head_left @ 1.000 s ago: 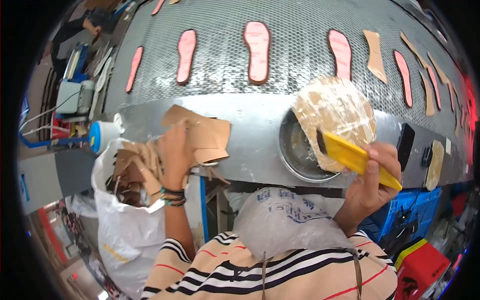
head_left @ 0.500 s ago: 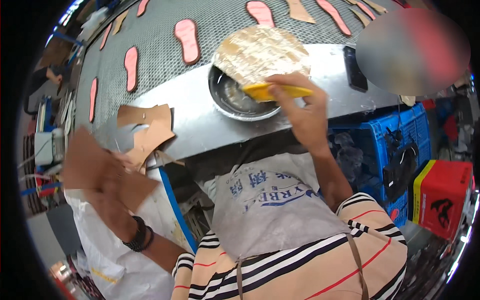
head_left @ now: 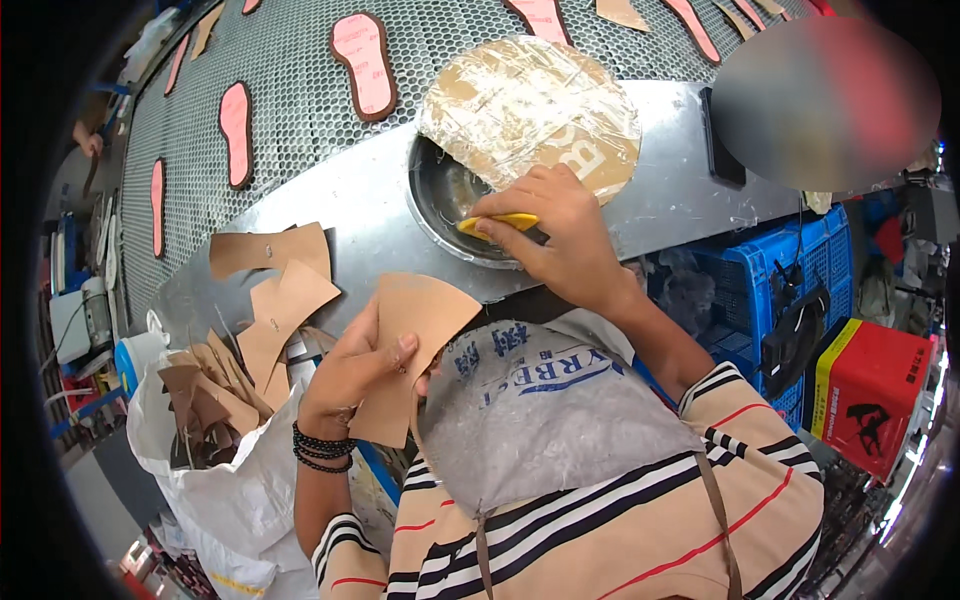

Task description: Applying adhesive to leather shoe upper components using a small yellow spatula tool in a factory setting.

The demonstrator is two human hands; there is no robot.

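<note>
My left hand [head_left: 345,385] grips a flat tan leather-like piece [head_left: 425,310] with a curved wide end, thumb on top, in front of my apron. In my right hand [head_left: 565,245] is a yellow-handled tool [head_left: 510,220], held over the near side of a round metal bowl [head_left: 432,235]. The tool's working end is hidden. A round cardboard cover [head_left: 530,110], coated with tape or dried glue, lies over the far right part of the bowl. Similar tan pieces [head_left: 290,295] lie on the metal table edge, left of the bowl.
Pink insoles [head_left: 362,65] with dark borders lie spread on a mesh conveyor [head_left: 300,110]. A white sack [head_left: 250,490] at the left holds several tan pieces. A phone [head_left: 722,140], blue crate [head_left: 775,270] and red box [head_left: 870,395] are to the right. Another person's hand [head_left: 90,143] shows far left.
My left hand has brought the tan piece rightward from over the sack to in front of my apron. My right hand has shifted left and down with the yellow-handled tool. The insoles have shifted slightly in view.
</note>
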